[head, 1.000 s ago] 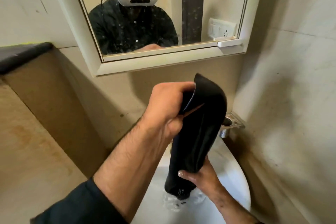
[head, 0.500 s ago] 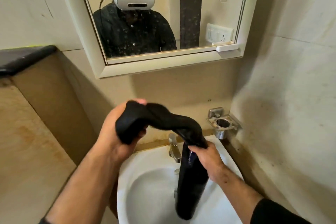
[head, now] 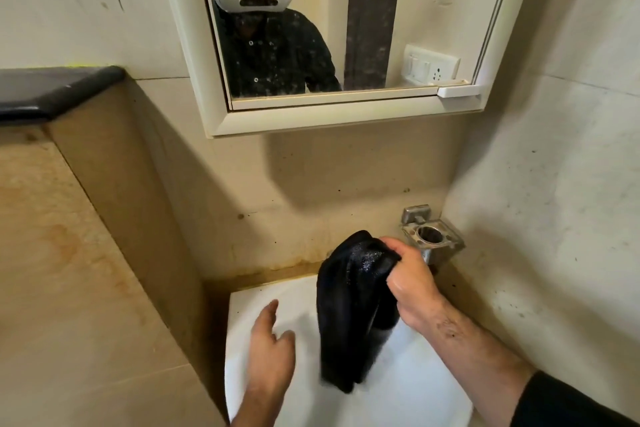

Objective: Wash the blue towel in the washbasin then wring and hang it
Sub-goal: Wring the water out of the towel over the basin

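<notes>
The blue towel (head: 349,315) looks almost black and glistens wet. It hangs folded over the white washbasin (head: 242,322), its lower end dangling inside the bowl. My right hand (head: 410,284) is shut on its top end, just in front of the back wall. My left hand (head: 270,357) is over the left part of the bowl, fingers apart, holding nothing and apart from the towel. The tap is hidden behind the towel.
A metal holder (head: 433,239) is fixed to the wall at the basin's right rear corner. A mirror cabinet (head: 221,121) hangs above. A tiled ledge (head: 86,253) with a dark top (head: 52,90) stands close on the left; a wall closes the right side.
My left hand has let go of the towel and dropped over the bowl. My right hand now holds the towel alone, by its top end, and the towel hangs lower.
</notes>
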